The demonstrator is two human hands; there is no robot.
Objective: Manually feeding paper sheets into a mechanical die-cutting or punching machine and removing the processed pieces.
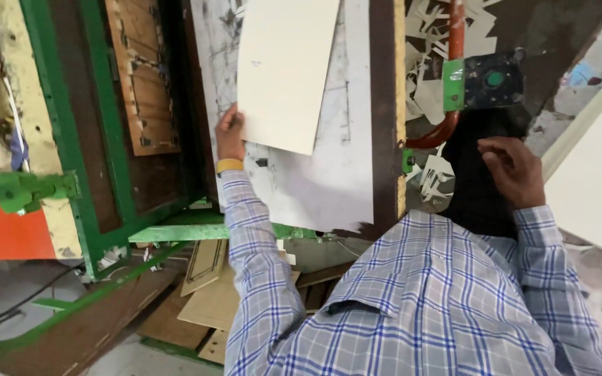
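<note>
Head view, looking down over a checked blue-and-white shirt. Largest item: green machine frame, running down left of the left hand and turning into a green ledge just below that hand's wrist. Inside the frame, left of the left hand, a wooden die board stands upright, cut lines visible on its face. Directly behind the left hand: a grey marked plate, scratched and scribbled. Against this plate lies a cream cardboard sheet, tilted, lower corner pointing down-right. Left hand grasps the sheet at its lower left edge, fingers curled behind the edge; yellow wristband on that wrist. A dark vertical post stands between the two hands. Right hand is well apart from the sheet, fingers bent and resting on a black block; whether it grips anything, cannot tell. Just above the right hand: black box with green button on a green bracket, fixed to an orange-red pipe. A second cream sheet lies to the right of the right hand. Cardboard offcuts are piled behind the pipe. Below the left forearm, brown cardboard pieces are stacked on the floor.
</note>
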